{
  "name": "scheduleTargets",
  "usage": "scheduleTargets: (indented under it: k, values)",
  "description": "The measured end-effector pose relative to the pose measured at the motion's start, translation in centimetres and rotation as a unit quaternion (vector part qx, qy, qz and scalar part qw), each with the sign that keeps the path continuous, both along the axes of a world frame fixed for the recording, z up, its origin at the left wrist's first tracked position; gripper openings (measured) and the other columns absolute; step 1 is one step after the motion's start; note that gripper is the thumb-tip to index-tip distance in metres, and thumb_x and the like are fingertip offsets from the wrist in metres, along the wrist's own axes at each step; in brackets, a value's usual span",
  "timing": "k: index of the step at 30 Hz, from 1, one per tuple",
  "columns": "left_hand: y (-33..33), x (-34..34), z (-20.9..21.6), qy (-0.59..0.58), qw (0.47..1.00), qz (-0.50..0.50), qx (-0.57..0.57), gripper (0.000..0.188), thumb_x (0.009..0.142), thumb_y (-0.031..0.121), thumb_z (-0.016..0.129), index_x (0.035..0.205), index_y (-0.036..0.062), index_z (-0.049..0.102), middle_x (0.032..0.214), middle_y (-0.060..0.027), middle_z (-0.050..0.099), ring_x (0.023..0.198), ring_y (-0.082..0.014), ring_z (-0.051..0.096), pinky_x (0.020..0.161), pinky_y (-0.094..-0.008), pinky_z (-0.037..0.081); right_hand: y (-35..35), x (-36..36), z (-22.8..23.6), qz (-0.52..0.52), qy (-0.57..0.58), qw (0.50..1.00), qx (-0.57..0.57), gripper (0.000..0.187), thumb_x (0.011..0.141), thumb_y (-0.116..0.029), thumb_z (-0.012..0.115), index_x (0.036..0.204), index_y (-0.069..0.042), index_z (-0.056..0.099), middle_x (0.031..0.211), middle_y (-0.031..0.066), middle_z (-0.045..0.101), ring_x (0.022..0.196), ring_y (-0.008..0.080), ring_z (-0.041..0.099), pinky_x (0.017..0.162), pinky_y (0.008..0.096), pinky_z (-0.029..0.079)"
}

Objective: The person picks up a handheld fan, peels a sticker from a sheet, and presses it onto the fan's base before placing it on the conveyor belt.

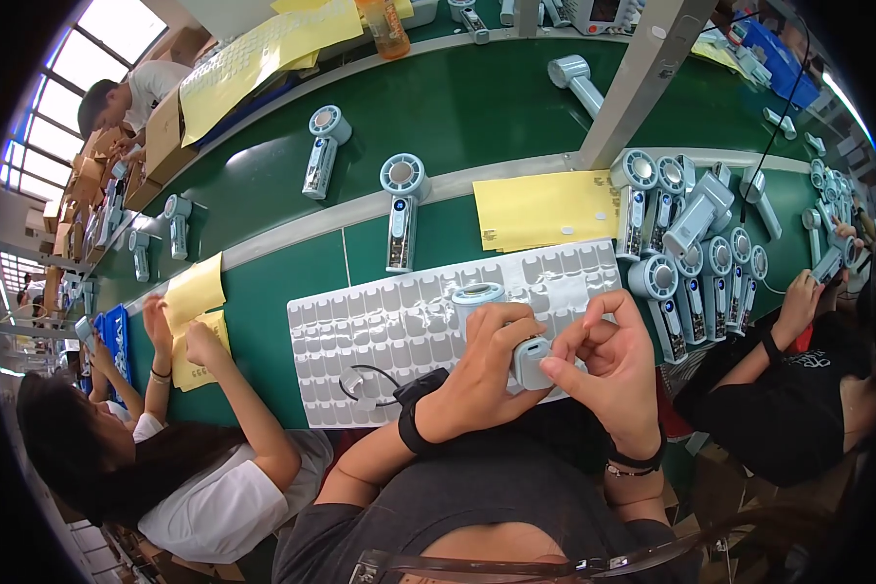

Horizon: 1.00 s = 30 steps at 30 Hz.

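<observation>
The left hand (pixel 484 378) has its grip wrapped round a pale-blue handheld fan (pixel 532 365), held above a sheet of grey stickers (pixel 360 326) and hiding part of it; the right hand (pixel 608 365) has its thumb at the fan's base, but I cannot tell whether that grip pinches anything. A black cable (pixel 372 368) loops over the sheet. Yellow paper (pixel 545 206), clustered fans (pixel 655 275) and a metal post (pixel 642 78) crowd the table (pixel 263 341) beyond.

Your left hand (pixel 485 375) hides the middle of the handheld fan (pixel 479 295). The top edge cuts off the orange bottle (pixel 385 31).
</observation>
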<state>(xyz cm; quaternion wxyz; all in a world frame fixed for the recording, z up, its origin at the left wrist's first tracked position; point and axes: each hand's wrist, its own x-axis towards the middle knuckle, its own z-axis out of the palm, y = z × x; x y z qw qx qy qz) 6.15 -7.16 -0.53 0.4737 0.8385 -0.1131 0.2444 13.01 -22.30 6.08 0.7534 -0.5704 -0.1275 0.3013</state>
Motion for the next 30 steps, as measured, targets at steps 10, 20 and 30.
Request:
scheduleTargets:
  k: [10, 20, 30]
  values:
    - [0.1, 0.1, -0.1, 0.003, 1.000, -0.005, -0.002, 0.068, 0.068, 0.013, 0.082, 0.124, 0.0074, 0.042, 0.115, -0.0168, 0.048, 0.107, -0.0355, 0.048, 0.093, -0.0461, 0.034, 0.2, -0.2, 0.0, -0.015, -0.049, 0.998, -0.023, 0.045, 0.078, 0.008, 0.072, 0.102, -0.007, 0.037, 0.081, 0.0055, 0.062, 0.073, 0.0069, 0.054, 0.067, 0.0213, 0.045]
    - [1.1, -0.6, 1.4, -0.042, 0.998, -0.040, 0.027, 0.057, 0.076, 0.030, 0.073, 0.119, 0.0059, 0.047, 0.104, -0.0157, 0.050, 0.095, -0.0317, 0.050, 0.084, -0.0450, 0.036, -0.6, -0.1, 1.7, 0.022, -0.122, 0.969, -0.215, 0.048, 0.071, 0.009, 0.076, 0.100, -0.007, 0.042, 0.086, 0.0035, 0.058, 0.074, 0.0061, 0.053, 0.067, 0.0205, 0.042]
    - [6.7, 9.4, 5.1, -0.023, 0.927, -0.124, 0.354, 0.030, 0.071, 0.021, 0.064, 0.100, 0.0132, 0.058, 0.091, -0.0073, 0.052, 0.094, -0.0249, 0.054, 0.096, -0.0488, 0.035, -0.4, 2.7, -5.1, 0.022, 0.079, 0.995, 0.053, 0.034, 0.086, -0.006, 0.066, 0.117, -0.007, 0.050, 0.093, -0.0006, 0.057, 0.084, 0.0059, 0.052, 0.072, 0.0206, 0.040]
